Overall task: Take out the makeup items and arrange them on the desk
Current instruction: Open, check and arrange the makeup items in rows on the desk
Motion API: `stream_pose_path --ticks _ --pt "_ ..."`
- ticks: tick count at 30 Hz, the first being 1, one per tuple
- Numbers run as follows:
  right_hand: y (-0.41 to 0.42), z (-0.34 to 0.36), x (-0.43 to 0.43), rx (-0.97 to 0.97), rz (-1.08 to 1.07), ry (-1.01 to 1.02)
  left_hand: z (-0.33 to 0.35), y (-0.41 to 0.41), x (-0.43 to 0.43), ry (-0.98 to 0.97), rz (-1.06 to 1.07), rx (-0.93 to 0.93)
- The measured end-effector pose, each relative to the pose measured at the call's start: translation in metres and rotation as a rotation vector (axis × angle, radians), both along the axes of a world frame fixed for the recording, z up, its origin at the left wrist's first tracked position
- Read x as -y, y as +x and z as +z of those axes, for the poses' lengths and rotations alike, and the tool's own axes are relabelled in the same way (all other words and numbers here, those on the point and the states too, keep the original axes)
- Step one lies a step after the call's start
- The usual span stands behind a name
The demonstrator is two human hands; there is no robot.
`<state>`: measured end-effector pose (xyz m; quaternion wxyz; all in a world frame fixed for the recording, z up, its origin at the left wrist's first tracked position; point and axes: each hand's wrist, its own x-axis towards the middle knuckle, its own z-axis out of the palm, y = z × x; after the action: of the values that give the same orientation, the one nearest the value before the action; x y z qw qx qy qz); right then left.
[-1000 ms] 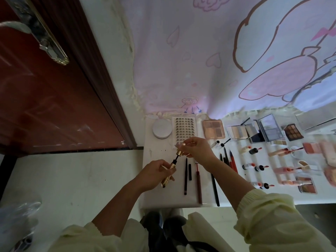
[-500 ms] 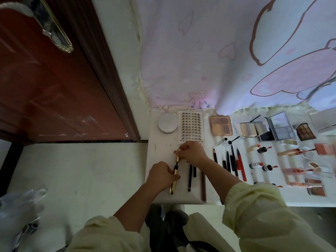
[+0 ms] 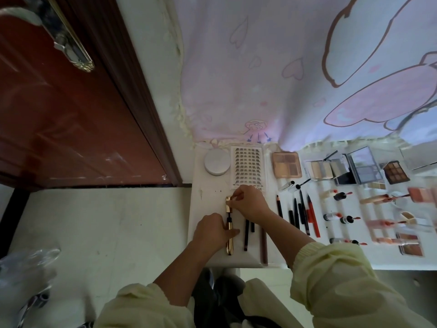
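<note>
Head view showed, nearest, the left hand (image 3: 214,230) gripping the gold tube (image 3: 229,243), thumb across it, as it lay lengthwise on the left end of the white desk (image 3: 205,192) beside dark pencils (image 3: 246,235). Just past it the right hand (image 3: 250,202) pinched the tube's gold cap (image 3: 228,204), a black neck showing between cap and tube. Farther back sat a lash tray (image 3: 248,166) and a round white compact (image 3: 217,161), below the pink curtain (image 3: 260,79).

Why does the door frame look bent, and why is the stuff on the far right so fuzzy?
Head view: the wide-angle lens bows the door frame and curtain; at its right edge the lip glosses blur; at centre the gold tube held by the left hand and right hand looks sharp, in soft, dim light.
</note>
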<state>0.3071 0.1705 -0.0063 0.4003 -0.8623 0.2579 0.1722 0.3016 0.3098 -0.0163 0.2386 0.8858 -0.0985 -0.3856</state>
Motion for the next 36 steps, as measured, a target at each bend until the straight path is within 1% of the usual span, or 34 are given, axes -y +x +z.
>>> stream_pose_path --ticks 14,20,26,30,33,36 --pt "-0.001 0.016 0.002 0.049 -0.001 -0.018 0.016 0.021 -0.009 0.027 -0.043 -0.013" --pt "-0.002 0.035 0.015 0.11 -0.086 -0.002 0.03 0.04 -0.002 0.002 -0.067 0.048" --pt "-0.009 0.063 0.038 0.239 -0.22 0.049 0.049 0.061 0.024 -0.113 -0.091 0.134" --pt "-0.009 0.085 0.064 0.291 -0.299 0.021 0.059 0.075 0.05 -0.227 -0.112 0.174" --pt "-0.008 0.099 0.094 0.281 -0.33 -0.041 0.069 0.085 0.074 -0.289 -0.171 0.227" --pt "-0.004 0.098 0.131 0.217 -0.347 -0.113 0.069 0.091 0.104 -0.317 -0.209 0.278"
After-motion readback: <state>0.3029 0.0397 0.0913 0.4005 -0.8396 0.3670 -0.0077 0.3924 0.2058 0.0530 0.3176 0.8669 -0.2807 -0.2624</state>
